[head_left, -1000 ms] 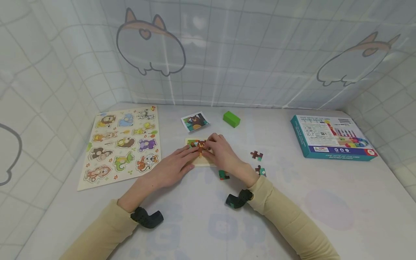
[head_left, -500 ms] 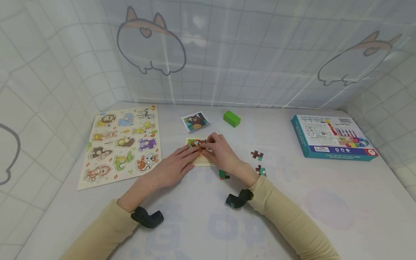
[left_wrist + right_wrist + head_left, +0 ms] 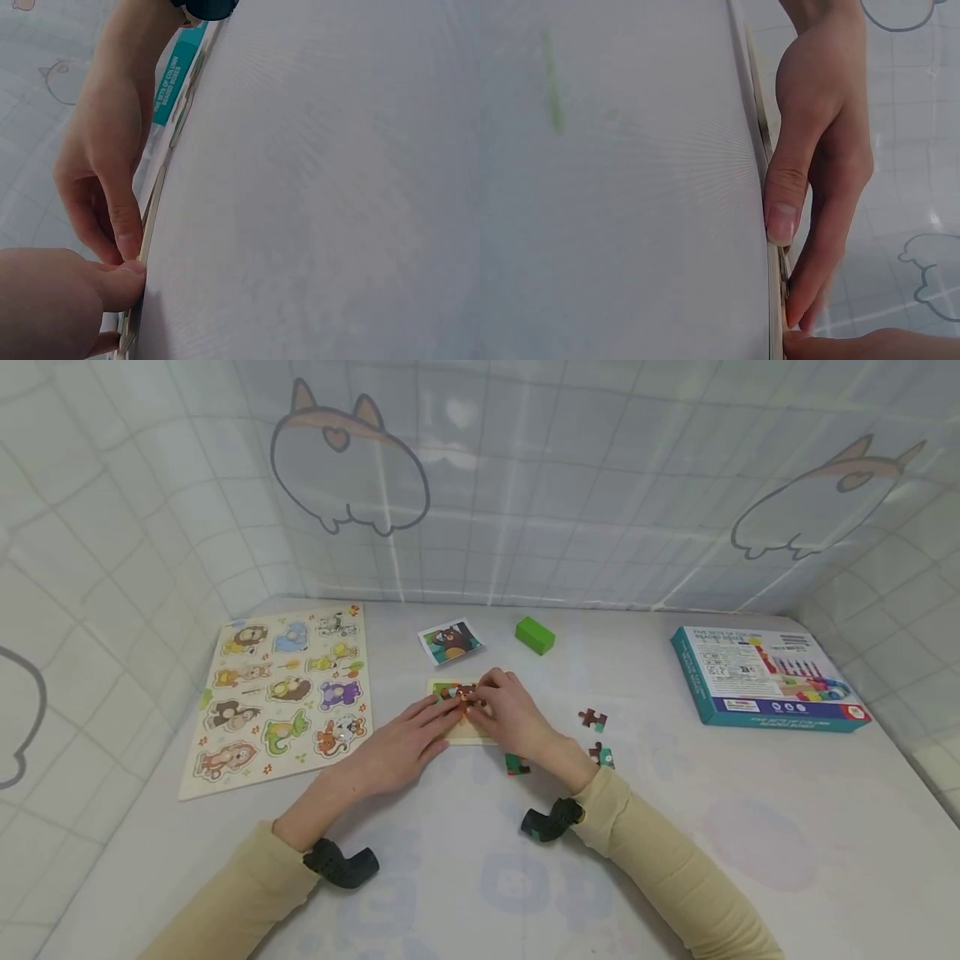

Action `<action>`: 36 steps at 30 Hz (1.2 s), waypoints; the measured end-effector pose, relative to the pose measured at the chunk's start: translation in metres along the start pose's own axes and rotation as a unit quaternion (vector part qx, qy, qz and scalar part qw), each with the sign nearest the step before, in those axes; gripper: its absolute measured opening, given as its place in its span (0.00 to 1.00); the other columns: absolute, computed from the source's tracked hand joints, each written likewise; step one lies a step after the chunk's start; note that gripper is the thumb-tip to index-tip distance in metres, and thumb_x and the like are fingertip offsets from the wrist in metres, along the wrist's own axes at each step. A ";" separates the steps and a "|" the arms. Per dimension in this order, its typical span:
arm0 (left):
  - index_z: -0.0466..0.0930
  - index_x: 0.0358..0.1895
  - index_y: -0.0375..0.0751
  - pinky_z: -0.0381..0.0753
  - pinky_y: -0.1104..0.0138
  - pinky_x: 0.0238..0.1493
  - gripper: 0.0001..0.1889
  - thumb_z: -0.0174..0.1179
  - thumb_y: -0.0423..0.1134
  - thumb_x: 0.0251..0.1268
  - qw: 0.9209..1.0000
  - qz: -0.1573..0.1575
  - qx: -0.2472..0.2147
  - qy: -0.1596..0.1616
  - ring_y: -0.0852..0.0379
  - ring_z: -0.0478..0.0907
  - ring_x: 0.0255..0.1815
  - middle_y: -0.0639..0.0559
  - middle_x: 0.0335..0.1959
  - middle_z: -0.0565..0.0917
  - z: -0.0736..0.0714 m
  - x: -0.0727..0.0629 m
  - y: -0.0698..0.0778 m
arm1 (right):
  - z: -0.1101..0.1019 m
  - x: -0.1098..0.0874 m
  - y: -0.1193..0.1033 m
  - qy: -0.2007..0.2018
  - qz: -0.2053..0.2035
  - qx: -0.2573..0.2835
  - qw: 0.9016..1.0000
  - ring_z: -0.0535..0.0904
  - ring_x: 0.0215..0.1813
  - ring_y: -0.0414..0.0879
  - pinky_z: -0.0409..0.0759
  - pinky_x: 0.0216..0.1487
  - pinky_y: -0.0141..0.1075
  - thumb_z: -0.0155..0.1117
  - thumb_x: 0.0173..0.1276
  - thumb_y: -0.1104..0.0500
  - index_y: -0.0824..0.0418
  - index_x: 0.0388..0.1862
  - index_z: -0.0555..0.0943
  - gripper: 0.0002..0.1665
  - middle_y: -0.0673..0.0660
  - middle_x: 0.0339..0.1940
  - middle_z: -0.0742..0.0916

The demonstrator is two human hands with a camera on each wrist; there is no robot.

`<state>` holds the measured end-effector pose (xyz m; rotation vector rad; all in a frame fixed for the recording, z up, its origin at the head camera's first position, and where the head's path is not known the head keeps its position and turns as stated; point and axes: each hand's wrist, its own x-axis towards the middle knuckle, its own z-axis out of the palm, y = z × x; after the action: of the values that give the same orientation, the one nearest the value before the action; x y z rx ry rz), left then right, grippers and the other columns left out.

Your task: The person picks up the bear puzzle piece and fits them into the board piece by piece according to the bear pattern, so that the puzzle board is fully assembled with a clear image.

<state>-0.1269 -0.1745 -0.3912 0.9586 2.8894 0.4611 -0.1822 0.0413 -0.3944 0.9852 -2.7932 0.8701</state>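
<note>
My right hand (image 3: pixel 516 714) has shifted slightly, baring more of the bear piece (image 3: pixel 466 691) it pinches over the board (image 3: pixel 469 734); my left hand (image 3: pixel 401 743) touches there, fingers straight. White table (image 3: pixel 450 877) below, gridded wall (image 3: pixel 525 527) behind.

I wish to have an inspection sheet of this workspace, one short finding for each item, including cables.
Surface: white table, faint printed pattern.
Job's things: puzzle board, partly filled; loose puzzle pieces nearby.
Clutter: animal board, bear card, green block, teal box.
Hands: left hand touches the puzzle board; right hand has fingers at the bear picture, grip unclear.
Cables: nothing seen.
Surroundings: tile-patterned walls with cartoon outlines.
</note>
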 end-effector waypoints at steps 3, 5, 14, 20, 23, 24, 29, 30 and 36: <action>0.61 0.76 0.38 0.54 0.50 0.79 0.27 0.48 0.41 0.80 1.000 0.005 -0.001 -0.001 0.42 0.52 0.80 0.44 0.79 0.60 0.001 0.000 0.001 | -0.003 -0.003 -0.001 -0.015 0.006 -0.003 1.000 0.75 0.52 0.53 0.79 0.51 0.43 0.66 0.71 0.59 0.65 0.50 0.85 0.13 0.59 0.51 0.81; 0.61 0.76 0.39 0.57 0.50 0.79 0.27 0.49 0.41 0.80 1.000 0.001 -0.012 -0.006 0.43 0.54 0.80 0.45 0.79 0.60 0.001 0.000 0.002 | -0.009 -0.007 -0.002 -0.027 0.015 -0.002 1.000 0.75 0.53 0.52 0.79 0.53 0.43 0.65 0.71 0.58 0.64 0.54 0.84 0.16 0.59 0.53 0.80; 0.64 0.75 0.40 0.65 0.50 0.75 0.26 0.50 0.42 0.80 0.999 -0.023 -0.018 -0.025 0.44 0.59 0.78 0.45 0.79 0.61 -0.005 0.003 0.005 | -0.049 -0.042 0.017 -0.017 0.050 0.028 0.998 0.74 0.62 0.53 0.77 0.63 0.49 0.67 0.70 0.56 0.64 0.61 0.79 0.24 0.58 0.58 0.79; 0.65 0.75 0.44 0.65 0.48 0.74 0.24 0.49 0.40 0.79 0.999 -0.015 -0.003 -0.032 0.41 0.60 0.77 0.44 0.78 0.62 -0.008 0.005 0.006 | -0.073 -0.073 0.044 0.007 0.075 0.048 0.996 0.76 0.58 0.56 0.78 0.57 0.51 0.68 0.69 0.57 0.66 0.62 0.78 0.25 0.59 0.59 0.79; 0.66 0.75 0.44 0.66 0.47 0.73 0.24 0.49 0.39 0.79 0.999 -0.013 0.009 -0.034 0.39 0.61 0.77 0.43 0.77 0.63 -0.009 0.006 0.006 | -0.082 -0.085 0.056 0.003 0.102 0.047 0.994 0.76 0.58 0.57 0.77 0.57 0.52 0.68 0.69 0.57 0.66 0.62 0.78 0.24 0.61 0.59 0.79; 0.66 0.75 0.44 0.67 0.47 0.72 0.24 0.49 0.39 0.79 0.999 -0.013 0.011 -0.035 0.39 0.61 0.76 0.43 0.77 0.64 -0.009 0.007 0.006 | -0.085 -0.089 0.060 -0.001 0.112 0.043 0.993 0.76 0.60 0.57 0.77 0.59 0.53 0.68 0.70 0.57 0.65 0.61 0.78 0.24 0.61 0.59 0.79; 0.68 0.73 0.42 0.72 0.48 0.69 0.24 0.51 0.38 0.78 0.999 -0.012 0.020 -0.032 0.40 0.62 0.76 0.43 0.76 0.65 -0.010 0.010 0.011 | -0.093 -0.102 0.075 0.001 0.128 0.019 0.992 0.76 0.59 0.57 0.77 0.59 0.54 0.69 0.68 0.59 0.66 0.57 0.81 0.21 0.61 0.55 0.81; 0.68 0.73 0.41 0.72 0.48 0.69 0.24 0.52 0.37 0.78 0.999 -0.012 0.018 -0.031 0.40 0.62 0.76 0.43 0.76 0.65 -0.010 0.011 0.011 | -0.093 -0.104 0.079 0.004 0.127 0.015 0.992 0.77 0.58 0.57 0.77 0.59 0.54 0.69 0.68 0.59 0.66 0.56 0.82 0.20 0.61 0.54 0.81; 0.67 0.74 0.40 0.67 0.49 0.73 0.24 0.52 0.35 0.77 0.999 -0.013 -0.002 -0.035 0.42 0.61 0.77 0.43 0.77 0.64 -0.009 0.013 0.011 | -0.093 -0.113 0.090 0.025 0.127 0.014 0.991 0.76 0.58 0.59 0.74 0.62 0.57 0.69 0.68 0.59 0.66 0.52 0.83 0.17 0.63 0.52 0.82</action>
<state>-0.1321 -0.1609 -0.3787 0.9156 2.8332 0.4228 -0.1581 0.2112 -0.3871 0.6068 -2.9130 0.9484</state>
